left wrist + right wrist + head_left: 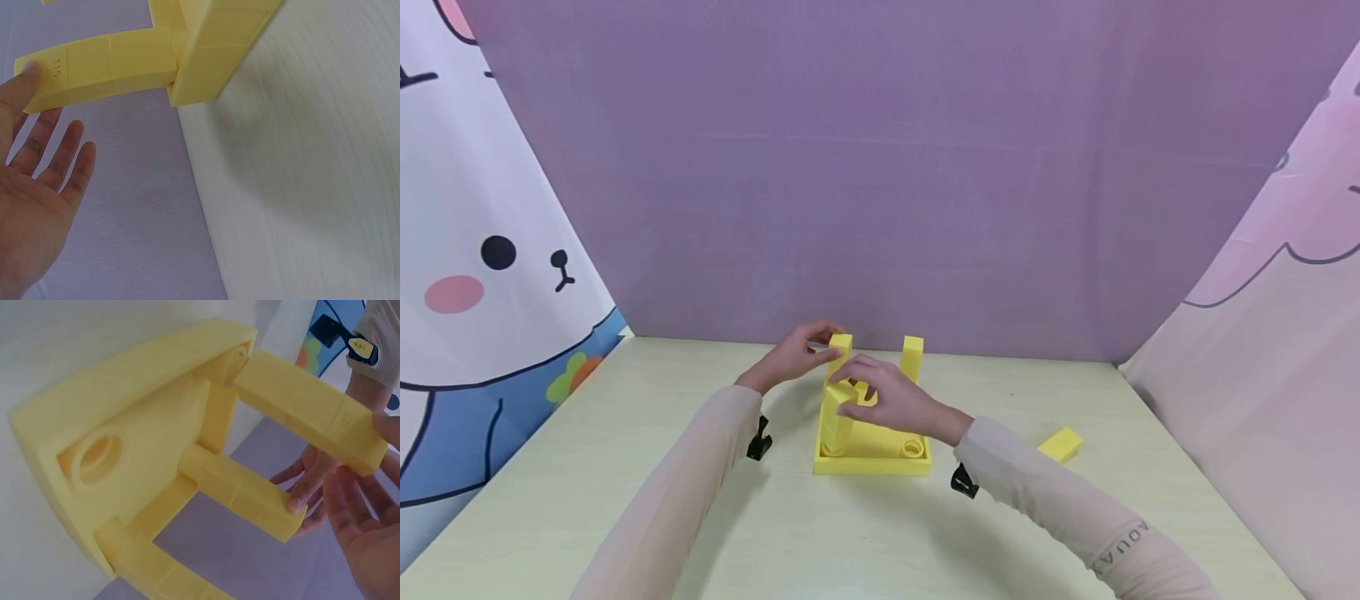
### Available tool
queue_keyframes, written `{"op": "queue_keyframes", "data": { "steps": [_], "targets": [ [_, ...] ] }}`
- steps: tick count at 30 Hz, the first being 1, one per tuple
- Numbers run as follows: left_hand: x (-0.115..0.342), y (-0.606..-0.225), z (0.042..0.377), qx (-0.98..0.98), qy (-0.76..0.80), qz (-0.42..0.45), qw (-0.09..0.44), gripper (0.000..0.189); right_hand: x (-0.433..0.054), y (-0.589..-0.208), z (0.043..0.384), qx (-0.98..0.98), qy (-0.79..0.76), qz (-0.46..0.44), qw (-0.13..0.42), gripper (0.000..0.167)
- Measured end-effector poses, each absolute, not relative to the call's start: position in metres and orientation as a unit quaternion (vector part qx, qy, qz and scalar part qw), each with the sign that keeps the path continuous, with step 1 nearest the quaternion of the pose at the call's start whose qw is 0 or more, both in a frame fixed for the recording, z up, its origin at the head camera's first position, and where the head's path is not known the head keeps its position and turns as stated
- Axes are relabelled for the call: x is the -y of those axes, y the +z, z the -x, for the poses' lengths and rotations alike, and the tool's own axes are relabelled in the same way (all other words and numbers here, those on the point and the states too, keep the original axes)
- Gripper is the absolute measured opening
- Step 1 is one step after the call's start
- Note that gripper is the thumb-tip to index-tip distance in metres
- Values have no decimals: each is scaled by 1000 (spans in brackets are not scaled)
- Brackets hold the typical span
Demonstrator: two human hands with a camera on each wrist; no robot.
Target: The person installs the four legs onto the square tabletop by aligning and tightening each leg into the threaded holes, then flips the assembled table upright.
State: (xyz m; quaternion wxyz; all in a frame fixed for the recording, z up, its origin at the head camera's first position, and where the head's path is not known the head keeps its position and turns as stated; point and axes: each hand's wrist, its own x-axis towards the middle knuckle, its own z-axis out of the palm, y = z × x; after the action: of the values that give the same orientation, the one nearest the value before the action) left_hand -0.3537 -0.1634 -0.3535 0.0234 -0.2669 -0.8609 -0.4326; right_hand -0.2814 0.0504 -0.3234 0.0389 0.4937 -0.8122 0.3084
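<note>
A plain purple cloth [880, 167] forms the back wall, crossed by a faint horizontal crease and a few soft vertical folds. On the left hangs a printed panel [445, 183] with a large white cartoon animal: black eye [498, 252], pink cheek [454, 294], blue clothing [463, 442], green-and-orange flower [572, 379]. The right panel [1262, 375] is pale pinkish, with a scalloped grey outline. Below, a pale counter [865, 542] shows fine wood grain under diffuse light, with soft-edged shadows.
</note>
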Motion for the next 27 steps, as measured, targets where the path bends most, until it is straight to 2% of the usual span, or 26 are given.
{"op": "queue_keyframes", "data": {
  "steps": [11, 18, 23, 27],
  "targets": [
    [163, -355, 356, 856, -438, 274, 19, 33, -53, -321, 289, 796, 306, -522, 26, 30],
    [164, -355, 354, 858, -421, 290, 44, 31, -48, -327, 282, 809, 297, -500, 81, 30],
    [162, -352, 351, 863, -427, 269, 29, 32, -44, -332, 278, 820, 293, -478, 116, 30],
    [162, -351, 351, 862, -433, 263, 23, 34, -43, -332, 276, 822, 287, -476, 118, 31]
  ]
}}
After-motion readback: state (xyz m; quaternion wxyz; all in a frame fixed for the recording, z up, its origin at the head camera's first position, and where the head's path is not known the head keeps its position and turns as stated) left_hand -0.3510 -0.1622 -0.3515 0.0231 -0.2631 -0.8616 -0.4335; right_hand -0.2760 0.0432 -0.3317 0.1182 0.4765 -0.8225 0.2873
